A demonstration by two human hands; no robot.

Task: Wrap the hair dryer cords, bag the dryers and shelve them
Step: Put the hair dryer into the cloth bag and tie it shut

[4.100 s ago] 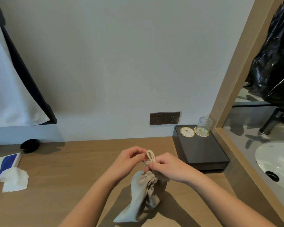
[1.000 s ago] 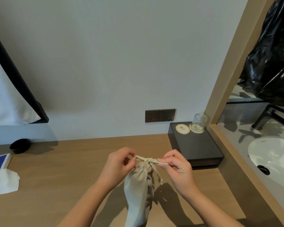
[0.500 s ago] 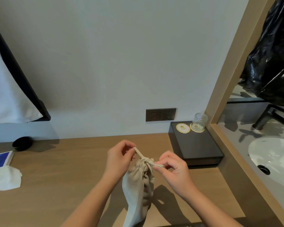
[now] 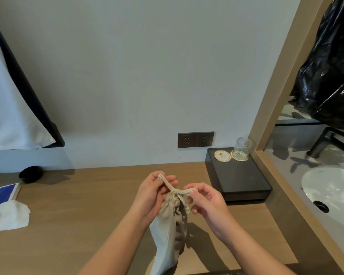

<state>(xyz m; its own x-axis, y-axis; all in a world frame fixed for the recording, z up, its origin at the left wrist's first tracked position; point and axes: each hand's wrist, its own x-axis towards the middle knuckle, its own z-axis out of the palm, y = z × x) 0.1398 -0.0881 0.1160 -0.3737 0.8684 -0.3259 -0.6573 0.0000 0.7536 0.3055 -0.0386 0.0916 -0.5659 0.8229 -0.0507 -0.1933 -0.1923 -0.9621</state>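
A beige cloth drawstring bag [image 4: 168, 233] stands upright over the wooden counter [image 4: 83, 215], its neck gathered tight. What it holds is hidden by the cloth. My left hand [image 4: 152, 195] pinches one loop of the cream drawstring [image 4: 177, 192] up and to the left while cradling the bag's neck. My right hand [image 4: 206, 201] pinches the other end of the drawstring to the right, level with the knot.
A black tray [image 4: 244, 181] with two round coasters and an upturned glass [image 4: 241, 148] sits at the back right, below a double wall socket [image 4: 195, 139]. Tissues [image 4: 10, 215] and a blue-white box lie far left. A white basin [image 4: 334, 193] is right of the wooden divider.
The drawstring has gone from loose loops to a tightened knot at the bag's neck. The bag has been raised from lying slumped to upright. Both hands pull the cord ends apart.
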